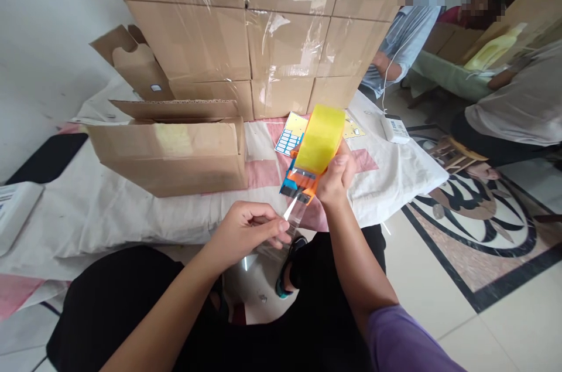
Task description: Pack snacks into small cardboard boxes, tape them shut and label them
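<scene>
My right hand (pixel 337 176) grips a tape dispenser (pixel 307 181) with an orange and blue frame and a wide yellow roll of tape (pixel 322 137). From its cutting end a strip of clear tape (pixel 295 211) runs down to my left hand (pixel 259 225), which pinches the free end between thumb and fingers. To the left, an open cardboard box (pixel 175 155) rests on the cloth, its upper flaps raised. Behind the dispenser lies a sheet of stickers (pixel 288 136), yellow with blue and white labels, partly covered by the roll.
Taped cardboard cartons (pixel 211 38) are stacked at the back. A white and pink cloth (pixel 263 173) covers the table. A white power strip (pixel 396 129) lies at the right edge. A black object (pixel 46 158) sits far left. Several other people are at the right.
</scene>
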Action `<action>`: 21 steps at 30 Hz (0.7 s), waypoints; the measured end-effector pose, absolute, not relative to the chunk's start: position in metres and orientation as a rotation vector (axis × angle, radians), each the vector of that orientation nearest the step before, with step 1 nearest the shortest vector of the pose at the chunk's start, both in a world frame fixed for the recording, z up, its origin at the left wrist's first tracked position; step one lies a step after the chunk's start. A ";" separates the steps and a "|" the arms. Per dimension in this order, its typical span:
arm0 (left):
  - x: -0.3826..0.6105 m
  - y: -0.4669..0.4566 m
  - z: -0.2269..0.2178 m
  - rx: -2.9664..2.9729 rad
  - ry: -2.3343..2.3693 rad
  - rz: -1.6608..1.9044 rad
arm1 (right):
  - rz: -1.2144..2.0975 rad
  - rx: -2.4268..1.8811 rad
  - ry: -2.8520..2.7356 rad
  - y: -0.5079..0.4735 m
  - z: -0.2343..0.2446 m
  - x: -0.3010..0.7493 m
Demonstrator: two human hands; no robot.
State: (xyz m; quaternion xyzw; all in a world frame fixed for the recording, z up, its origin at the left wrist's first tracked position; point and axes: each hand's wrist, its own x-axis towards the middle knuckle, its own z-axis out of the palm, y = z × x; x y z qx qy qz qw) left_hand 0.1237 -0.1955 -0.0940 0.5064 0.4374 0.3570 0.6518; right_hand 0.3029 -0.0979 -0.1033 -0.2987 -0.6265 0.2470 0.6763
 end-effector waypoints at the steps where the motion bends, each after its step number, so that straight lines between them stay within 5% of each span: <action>1: 0.123 -0.196 -0.095 1.151 1.000 0.817 | 0.570 -0.679 -1.387 -0.099 -0.102 0.300; 21: 0.131 -0.190 -0.107 1.247 1.080 0.976 | 0.659 -0.941 -0.948 -0.118 -0.079 0.279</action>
